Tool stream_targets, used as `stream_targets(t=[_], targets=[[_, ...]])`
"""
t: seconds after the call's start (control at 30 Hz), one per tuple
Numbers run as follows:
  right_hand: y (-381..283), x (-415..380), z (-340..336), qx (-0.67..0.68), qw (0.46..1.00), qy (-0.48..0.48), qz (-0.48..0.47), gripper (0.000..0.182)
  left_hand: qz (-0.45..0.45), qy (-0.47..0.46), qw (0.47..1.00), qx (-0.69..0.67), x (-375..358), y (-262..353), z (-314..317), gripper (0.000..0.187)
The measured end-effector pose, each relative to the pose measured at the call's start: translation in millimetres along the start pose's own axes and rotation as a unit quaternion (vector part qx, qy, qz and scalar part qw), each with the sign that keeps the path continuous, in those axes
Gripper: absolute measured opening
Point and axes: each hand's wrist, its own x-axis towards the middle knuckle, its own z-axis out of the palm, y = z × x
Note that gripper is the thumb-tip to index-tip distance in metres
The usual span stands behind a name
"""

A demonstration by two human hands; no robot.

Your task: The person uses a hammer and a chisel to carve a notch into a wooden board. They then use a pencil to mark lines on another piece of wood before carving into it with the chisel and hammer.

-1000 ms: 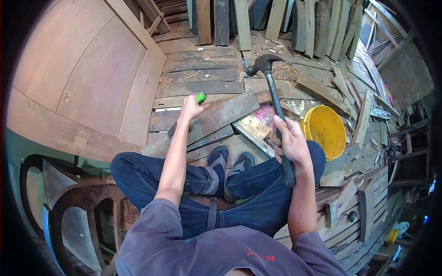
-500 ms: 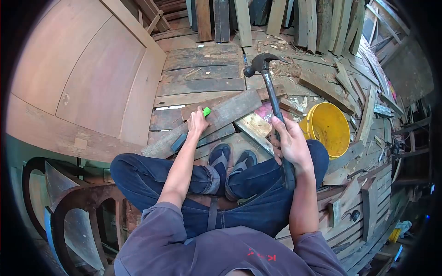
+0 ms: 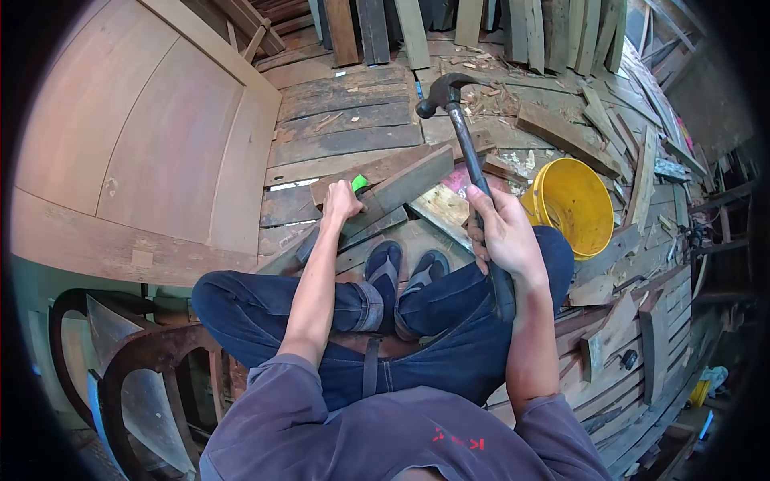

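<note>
Sitting with my knees spread, I look down at both hands over a plank floor [image 3: 345, 143]. My left hand [image 3: 342, 202] is closed in a fist around a green object [image 3: 358, 183]; one bright end shows just beyond my fingers, and my hand hides the rest. That fist is at a long grey-brown plank [image 3: 417, 178], which slants from lower left to upper right beyond my feet. Whether my fingers also press on the wood, I cannot tell.

My right hand [image 3: 507, 232] is wrapped around the handle of a claw hammer [image 3: 468, 144], thumb lying along it. The dark metal head points away from me, up and slightly left, above the floor; the handle's lower end is over my right thigh.

Dark shoes [image 3: 385, 263] stand side by side between my legs, beneath blue jeans [image 3: 449, 353]. Beside the plank, to its right, lies a shorter pale board [image 3: 441, 210]. Just beyond my right knee is a yellow bucket [image 3: 589, 188], its open mouth towards me. A large wooden panel [image 3: 176, 136] fills the upper left. At the far side, upright boards [image 3: 413, 32] stand in a row, with wood chips [image 3: 501, 102] scattered before them.
</note>
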Motion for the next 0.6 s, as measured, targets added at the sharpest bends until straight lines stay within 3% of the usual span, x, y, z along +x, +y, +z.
stream_targets(t=[0.3, 0.6], targets=[[-2, -2, -3, -0.008, 1.000, -0.015, 0.010, 0.036, 0.076, -0.065, 0.994, -0.034, 11, -15, 11, 0.044], [0, -1, -3, -0.020, 1.000, -0.017, 0.001, 0.039, 0.084, -0.139, 0.980, -0.116, 13, -23, 6, 0.037]])
